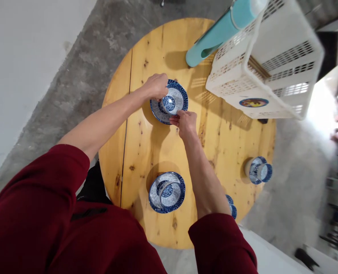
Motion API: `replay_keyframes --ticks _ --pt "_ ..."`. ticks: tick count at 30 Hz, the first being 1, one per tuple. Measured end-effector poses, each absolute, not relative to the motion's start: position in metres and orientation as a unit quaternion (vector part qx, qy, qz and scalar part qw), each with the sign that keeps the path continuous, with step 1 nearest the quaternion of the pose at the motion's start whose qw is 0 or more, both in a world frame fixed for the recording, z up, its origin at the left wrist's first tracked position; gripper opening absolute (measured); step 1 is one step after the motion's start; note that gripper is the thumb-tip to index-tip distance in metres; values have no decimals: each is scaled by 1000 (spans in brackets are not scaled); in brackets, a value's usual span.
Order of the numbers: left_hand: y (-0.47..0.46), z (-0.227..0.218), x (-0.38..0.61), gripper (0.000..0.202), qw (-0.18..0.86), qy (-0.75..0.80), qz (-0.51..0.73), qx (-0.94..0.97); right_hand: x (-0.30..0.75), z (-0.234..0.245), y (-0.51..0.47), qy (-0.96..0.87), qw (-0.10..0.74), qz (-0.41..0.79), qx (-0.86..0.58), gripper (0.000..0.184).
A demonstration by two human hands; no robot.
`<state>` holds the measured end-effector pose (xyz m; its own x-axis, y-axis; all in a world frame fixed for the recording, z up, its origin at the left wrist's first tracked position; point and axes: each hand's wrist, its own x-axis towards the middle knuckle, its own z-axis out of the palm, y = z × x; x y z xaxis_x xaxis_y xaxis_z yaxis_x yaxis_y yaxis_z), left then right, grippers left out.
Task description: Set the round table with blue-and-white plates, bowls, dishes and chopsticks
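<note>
A small blue-and-white patterned bowl (169,103) sits inside a larger blue-and-white bowl (183,91) toward the far side of the table. My left hand (157,86) is closed at the small bowl's far left rim. At its near right rim, the fingers of my right hand (187,121) pinch the edge. Parts of both bowls are covered by my hands. Closer to my body stands a similar pair, with a small bowl (169,191) nested in a larger one (155,203); neither hand touches it.
The round wooden table (140,144) carries a white plastic basket (228,82) holding brown sticks, with a teal cylinder (214,36) beside it. Stacked blue-and-white bowls (254,171) stand near the right edge. More bowls (232,209) are partly hidden by my right arm.
</note>
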<state>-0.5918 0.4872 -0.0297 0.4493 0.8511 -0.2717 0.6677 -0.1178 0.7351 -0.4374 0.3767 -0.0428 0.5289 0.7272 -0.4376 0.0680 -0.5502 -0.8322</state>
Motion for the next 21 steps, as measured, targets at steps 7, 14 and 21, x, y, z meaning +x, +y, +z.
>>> replay_keyframes --ticks 7,14,21 --pt "481 -11 -594 23 403 519 81 750 -441 -36 375 -245 398 421 -777 25" --pt "487 -27 -591 27 406 517 99 747 -443 -38 375 -256 390 419 -779 22" --pt "483 -19 -595 21 372 522 157 751 -434 -38 365 -318 372 369 -790 33"
